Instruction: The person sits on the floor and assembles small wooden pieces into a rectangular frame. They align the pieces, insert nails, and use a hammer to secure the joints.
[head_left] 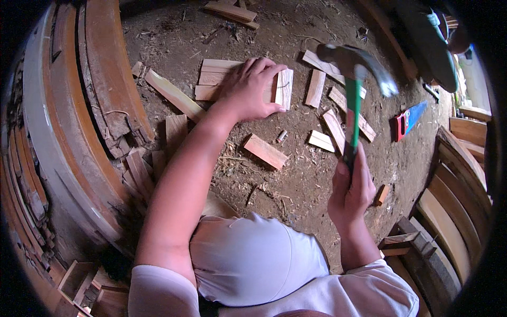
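My right hand (353, 187) is wrapped round the dark grip of a claw hammer (353, 116) with a green handle. The hammer is raised over the ground, its metal head up and its claw toward the right. My left hand (248, 90) lies across several pale wooden slats (211, 78) set side by side. Its thumb and fingers clasp the edges beside a short wooden crosspiece (284, 90) at their right end. The palm hides part of the slats, and whether the crosspiece is fastened to them cannot be made out.
Loose wood strips (316, 89) are scattered on the dirt floor (301, 195), with a cut wooden block (265, 151) nearer me. A handsaw (409, 121) with a blue blade lies at right. Long boards (108, 63) are stacked at left, and more timber (449, 211) stands at right.
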`<state>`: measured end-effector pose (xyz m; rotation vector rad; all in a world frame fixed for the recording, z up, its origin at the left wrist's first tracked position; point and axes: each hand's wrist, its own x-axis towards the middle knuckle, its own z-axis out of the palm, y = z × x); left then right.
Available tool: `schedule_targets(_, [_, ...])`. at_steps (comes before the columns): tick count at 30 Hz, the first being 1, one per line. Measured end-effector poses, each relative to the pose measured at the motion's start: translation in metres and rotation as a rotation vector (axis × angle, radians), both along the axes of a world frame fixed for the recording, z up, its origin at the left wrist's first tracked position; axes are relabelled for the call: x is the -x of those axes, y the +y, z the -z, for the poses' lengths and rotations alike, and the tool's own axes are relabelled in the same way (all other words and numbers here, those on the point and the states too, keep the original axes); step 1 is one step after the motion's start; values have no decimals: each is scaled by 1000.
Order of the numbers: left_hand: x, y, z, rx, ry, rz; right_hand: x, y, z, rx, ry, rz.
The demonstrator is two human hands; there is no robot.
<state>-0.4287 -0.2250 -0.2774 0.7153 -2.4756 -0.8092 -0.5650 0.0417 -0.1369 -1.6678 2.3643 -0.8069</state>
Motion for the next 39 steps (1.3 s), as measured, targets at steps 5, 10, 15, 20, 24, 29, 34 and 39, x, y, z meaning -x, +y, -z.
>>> schedule_targets(5, [3, 0, 3, -28, 70, 10, 5, -17, 13, -303, -29, -36])
schedule_targets(10, [2, -2, -2, -8, -5, 0, -2, -6, 2, -3, 56, -11])
schedule_targets(15, [4, 1, 6, -32, 79, 4, 6, -11, 30, -292, -117, 21])
schedule_targets(20, [4, -1, 2, -19, 3, -17, -1, -10, 9, 3, 33, 55])
schedule_targets(24, [4, 1, 0, -18, 27, -10, 3, -5, 26, -53, -6, 48])
schedule_targets(29, [2, 3, -1, -36, 20, -10, 3, -13, 15, -123, 25, -11])
schedule_targets(34, [8, 0, 3, -52, 57, 3, 0, -3, 19, 93, 64, 41])
schedule_targets(39, [5, -2, 5, -55, 101, 18, 11, -14, 28, -187, -9, -52])
